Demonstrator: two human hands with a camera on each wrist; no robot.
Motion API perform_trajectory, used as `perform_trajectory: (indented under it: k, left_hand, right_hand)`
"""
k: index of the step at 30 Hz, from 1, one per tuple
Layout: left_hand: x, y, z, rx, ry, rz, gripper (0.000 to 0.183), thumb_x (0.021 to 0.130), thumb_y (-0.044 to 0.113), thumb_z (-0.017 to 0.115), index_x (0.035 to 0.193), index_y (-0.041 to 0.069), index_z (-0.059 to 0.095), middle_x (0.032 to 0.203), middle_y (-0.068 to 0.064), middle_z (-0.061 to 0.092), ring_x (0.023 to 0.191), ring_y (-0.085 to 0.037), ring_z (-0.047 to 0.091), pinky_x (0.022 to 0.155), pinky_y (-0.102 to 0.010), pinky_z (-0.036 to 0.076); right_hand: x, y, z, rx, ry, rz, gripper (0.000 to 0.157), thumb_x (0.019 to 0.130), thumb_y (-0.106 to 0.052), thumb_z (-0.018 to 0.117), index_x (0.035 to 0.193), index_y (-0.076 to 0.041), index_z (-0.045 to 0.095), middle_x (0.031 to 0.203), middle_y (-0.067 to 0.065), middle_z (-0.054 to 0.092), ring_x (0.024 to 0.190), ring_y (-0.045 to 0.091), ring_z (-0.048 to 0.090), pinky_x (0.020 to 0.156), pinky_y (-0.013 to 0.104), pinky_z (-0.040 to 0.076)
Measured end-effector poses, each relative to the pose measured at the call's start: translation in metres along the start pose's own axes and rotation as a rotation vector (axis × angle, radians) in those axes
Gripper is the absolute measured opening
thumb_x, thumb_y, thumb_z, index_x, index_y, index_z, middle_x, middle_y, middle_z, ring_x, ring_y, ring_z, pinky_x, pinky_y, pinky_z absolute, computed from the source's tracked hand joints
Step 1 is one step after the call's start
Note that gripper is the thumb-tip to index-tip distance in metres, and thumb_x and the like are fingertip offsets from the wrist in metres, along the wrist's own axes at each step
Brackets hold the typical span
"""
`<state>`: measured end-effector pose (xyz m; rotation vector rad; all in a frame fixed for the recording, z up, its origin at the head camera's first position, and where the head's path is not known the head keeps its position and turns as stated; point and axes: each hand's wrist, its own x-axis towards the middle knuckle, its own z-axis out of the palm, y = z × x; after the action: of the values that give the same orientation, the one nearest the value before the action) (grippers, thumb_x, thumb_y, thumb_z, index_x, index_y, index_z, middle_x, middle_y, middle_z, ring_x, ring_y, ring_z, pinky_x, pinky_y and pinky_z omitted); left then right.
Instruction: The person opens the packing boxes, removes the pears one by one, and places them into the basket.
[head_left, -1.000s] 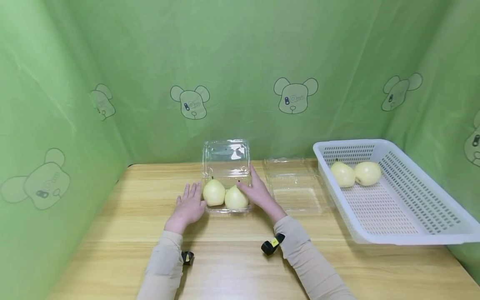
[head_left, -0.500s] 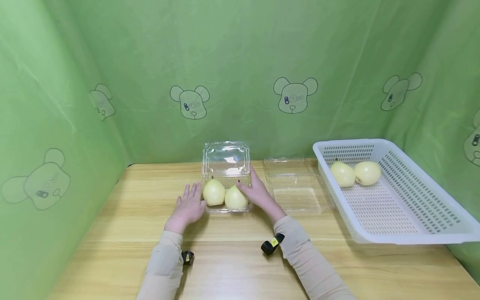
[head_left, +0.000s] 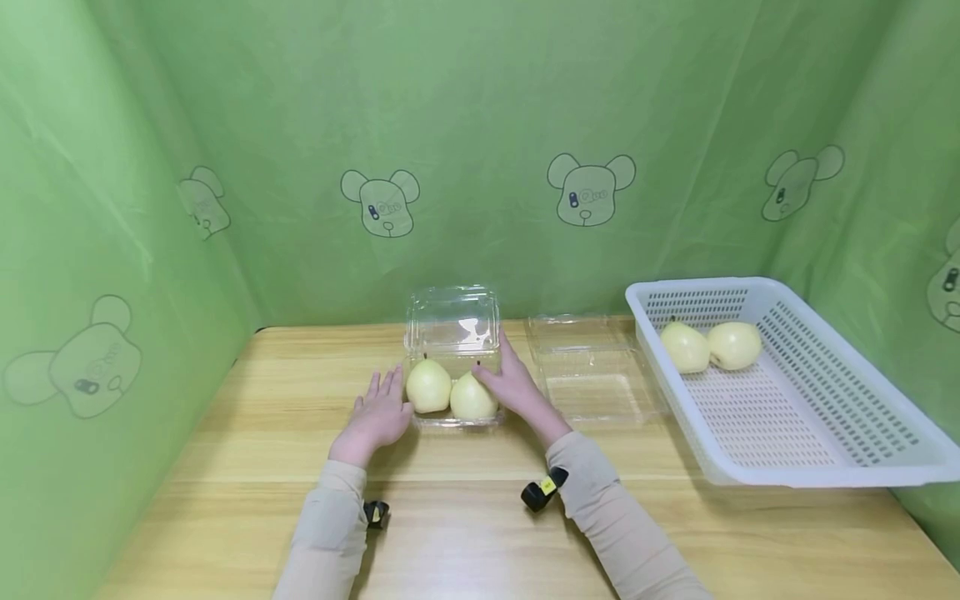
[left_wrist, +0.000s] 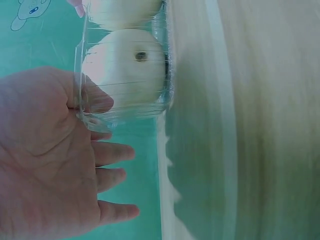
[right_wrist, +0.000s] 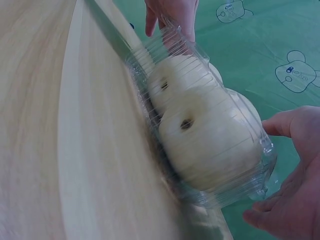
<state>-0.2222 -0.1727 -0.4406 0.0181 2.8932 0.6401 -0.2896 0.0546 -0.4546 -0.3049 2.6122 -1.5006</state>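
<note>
A clear plastic clamshell box (head_left: 459, 422) sits on the wooden table with its lid (head_left: 452, 321) raised at the back. Inside, two pale yellow pears show at the front, a left pear (head_left: 429, 387) and a right pear (head_left: 473, 395); the right wrist view hints at more pear surface behind. My left hand (head_left: 377, 415) lies at the box's left side, fingers straight and spread, the thumb (left_wrist: 100, 100) against the plastic. At the right side, my right hand (head_left: 519, 388) has its thumb over the rim by the right pear and its fingers extended along the wall. Neither hand visibly pinches anything.
Another clear clamshell (head_left: 592, 375) lies opened flat to the right. Beyond it stands a white perforated basket (head_left: 832, 477) holding a pair of pears (head_left: 735, 346). Green curtain (head_left: 480, 125) encloses the table's back and sides.
The raised lid has tipped slightly forward, its top edge now a little lower. Both hands and the pears have stayed in place.
</note>
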Motion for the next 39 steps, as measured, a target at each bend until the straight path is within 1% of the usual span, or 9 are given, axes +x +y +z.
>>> perform_trajectory:
  k: [11, 27, 33, 39]
  left_hand:
    - [-0.0020, 0.0014, 0.0002, -0.009, -0.012, -0.001, 0.069, 0.099, 0.030, 0.036, 0.157, 0.006, 0.005, 0.163, -0.018, 0.013, 0.152, -0.040, 0.003, 0.119, -0.067, 0.009]
    - [-0.0024, 0.0013, 0.0008, -0.013, -0.017, 0.000, 0.070, 0.100, 0.029, 0.037, 0.157, 0.005, 0.005, 0.163, -0.019, 0.014, 0.151, -0.041, 0.004, 0.118, -0.067, 0.010]
    - [-0.0037, 0.0022, 0.0002, -0.025, -0.020, -0.001, 0.069, 0.100, 0.028, 0.037, 0.157, 0.005, 0.005, 0.163, -0.019, 0.014, 0.151, -0.041, 0.004, 0.119, -0.067, 0.009]
    - [-0.0038, 0.0013, 0.0001, -0.025, -0.020, -0.006, 0.070, 0.100, 0.029, 0.037, 0.157, 0.005, 0.005, 0.163, -0.018, 0.014, 0.151, -0.040, 0.004, 0.119, -0.066, 0.009]
  right_hand:
    - [-0.0008, 0.0007, 0.0009, -0.013, -0.002, 0.011, 0.095, 0.093, -0.032, 0.062, 0.157, -0.013, -0.005, 0.163, 0.020, 0.010, 0.148, 0.042, 0.019, 0.121, 0.054, 0.016]
    - [-0.0022, -0.0023, 0.0005, -0.037, -0.010, 0.032, 0.094, 0.094, -0.034, 0.060, 0.157, -0.008, -0.004, 0.162, 0.023, 0.011, 0.147, 0.044, 0.020, 0.121, 0.054, 0.016]
    - [-0.0025, -0.0027, 0.0006, -0.047, -0.013, 0.051, 0.094, 0.093, -0.037, 0.060, 0.157, -0.009, -0.004, 0.161, 0.024, 0.013, 0.146, 0.045, 0.023, 0.120, 0.055, 0.019]
    - [-0.0022, -0.0038, 0.0005, -0.058, -0.014, 0.048, 0.094, 0.094, -0.037, 0.059, 0.157, -0.008, -0.005, 0.159, 0.027, 0.016, 0.144, 0.047, 0.026, 0.118, 0.058, 0.022]
